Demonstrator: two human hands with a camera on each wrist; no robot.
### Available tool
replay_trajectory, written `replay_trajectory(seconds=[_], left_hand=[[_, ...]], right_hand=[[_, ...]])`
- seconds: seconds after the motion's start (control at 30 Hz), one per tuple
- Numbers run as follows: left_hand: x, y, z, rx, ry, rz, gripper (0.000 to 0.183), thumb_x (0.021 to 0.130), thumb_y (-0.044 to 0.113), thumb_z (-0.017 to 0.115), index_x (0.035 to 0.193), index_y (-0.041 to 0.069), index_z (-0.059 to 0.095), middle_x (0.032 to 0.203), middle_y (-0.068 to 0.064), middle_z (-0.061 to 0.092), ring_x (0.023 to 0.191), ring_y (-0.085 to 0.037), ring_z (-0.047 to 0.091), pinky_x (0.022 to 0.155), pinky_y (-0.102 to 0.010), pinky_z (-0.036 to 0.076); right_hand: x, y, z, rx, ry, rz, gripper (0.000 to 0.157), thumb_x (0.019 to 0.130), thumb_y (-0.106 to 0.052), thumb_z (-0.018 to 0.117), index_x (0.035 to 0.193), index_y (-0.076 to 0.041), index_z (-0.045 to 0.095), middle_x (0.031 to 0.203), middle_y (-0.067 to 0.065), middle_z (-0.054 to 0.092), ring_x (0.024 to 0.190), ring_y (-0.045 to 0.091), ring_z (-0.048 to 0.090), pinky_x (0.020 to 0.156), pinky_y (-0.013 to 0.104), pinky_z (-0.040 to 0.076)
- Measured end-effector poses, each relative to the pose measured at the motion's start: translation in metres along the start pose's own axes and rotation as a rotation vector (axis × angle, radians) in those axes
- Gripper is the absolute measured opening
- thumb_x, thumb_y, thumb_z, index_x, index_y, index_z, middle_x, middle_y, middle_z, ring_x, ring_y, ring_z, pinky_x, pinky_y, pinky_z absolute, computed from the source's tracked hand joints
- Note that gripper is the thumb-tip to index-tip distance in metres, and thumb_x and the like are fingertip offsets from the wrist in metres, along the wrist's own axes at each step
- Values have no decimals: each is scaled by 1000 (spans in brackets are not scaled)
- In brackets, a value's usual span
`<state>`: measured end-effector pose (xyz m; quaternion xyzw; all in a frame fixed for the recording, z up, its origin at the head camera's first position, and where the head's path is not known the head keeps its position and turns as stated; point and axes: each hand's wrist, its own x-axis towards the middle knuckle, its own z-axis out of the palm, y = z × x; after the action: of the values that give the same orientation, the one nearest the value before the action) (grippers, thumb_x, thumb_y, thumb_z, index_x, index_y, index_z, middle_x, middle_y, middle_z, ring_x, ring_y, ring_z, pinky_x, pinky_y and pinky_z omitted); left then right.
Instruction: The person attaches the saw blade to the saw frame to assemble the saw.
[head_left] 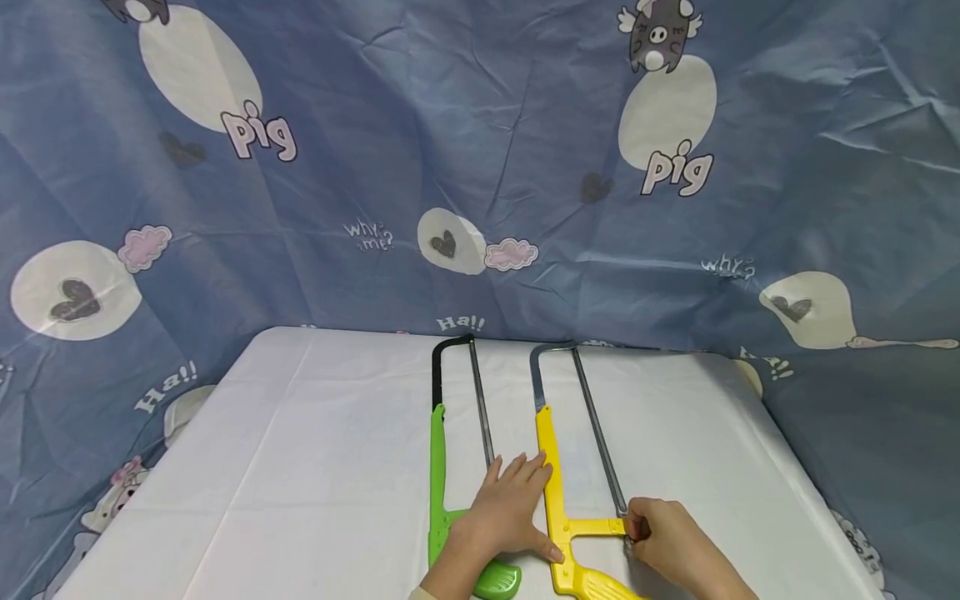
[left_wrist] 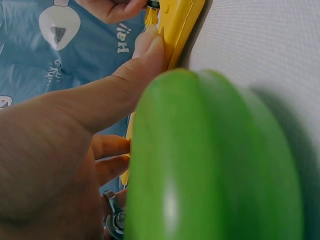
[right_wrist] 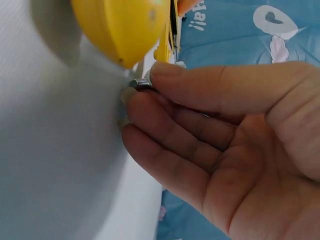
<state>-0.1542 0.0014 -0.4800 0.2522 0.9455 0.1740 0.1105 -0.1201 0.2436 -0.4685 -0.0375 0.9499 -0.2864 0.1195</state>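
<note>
Two hacksaws lie side by side on the white table in the head view, a green hacksaw [head_left: 437, 467] on the left and a yellow hacksaw [head_left: 551, 475] on the right. Across the space between them reaches my left hand [head_left: 510, 504], its fingers spread and fairly straight. Its thumb and fingertips press the yellow frame's left side. My right hand [head_left: 671, 537] pinches a small metal wing nut [right_wrist: 142, 81] at the handle end of the yellow saw's blade [head_left: 600, 433]; the fingers hide most of it. The green handle [left_wrist: 200, 165] fills the left wrist view's foreground.
The white table [head_left: 337, 467] extends to both sides of the saws. Behind it hangs a blue printed cloth [head_left: 480, 150], and the saws' far ends lie close to it. The green saw's wing nut [left_wrist: 116, 220] sits below my left hand.
</note>
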Motion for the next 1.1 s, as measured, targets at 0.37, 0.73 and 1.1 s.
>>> replay_trajectory(seconds=[0.37, 0.73, 1.1], left_hand=[[0, 0, -1, 0, -4, 2, 116, 59, 64, 86, 153, 16, 38, 164, -2, 29, 151, -30, 30, 123, -58, 20], [-1, -1, 1, 0, -5, -6, 115, 59, 63, 86, 153, 17, 39, 164, -1, 29, 151, -29, 30, 123, -57, 20], [-3, 1, -2, -10, -13, -6, 115, 59, 62, 87, 153, 17, 38, 165, -1, 29, 151, -29, 29, 124, -57, 19]], right_hand=[[1, -6, 1, 30, -55, 127, 24, 74, 1, 78, 76, -10, 57, 68, 1, 55, 64, 16, 47, 53, 24, 38], [-2, 11, -1, 212, -94, 70, 15, 81, -3, 72, 79, -6, 58, 72, 1, 63, 66, 16, 57, 55, 27, 50], [-5, 25, -6, 466, -217, 18, 6, 90, 0, 62, 87, 2, 56, 76, 7, 69, 73, 20, 66, 63, 29, 57]])
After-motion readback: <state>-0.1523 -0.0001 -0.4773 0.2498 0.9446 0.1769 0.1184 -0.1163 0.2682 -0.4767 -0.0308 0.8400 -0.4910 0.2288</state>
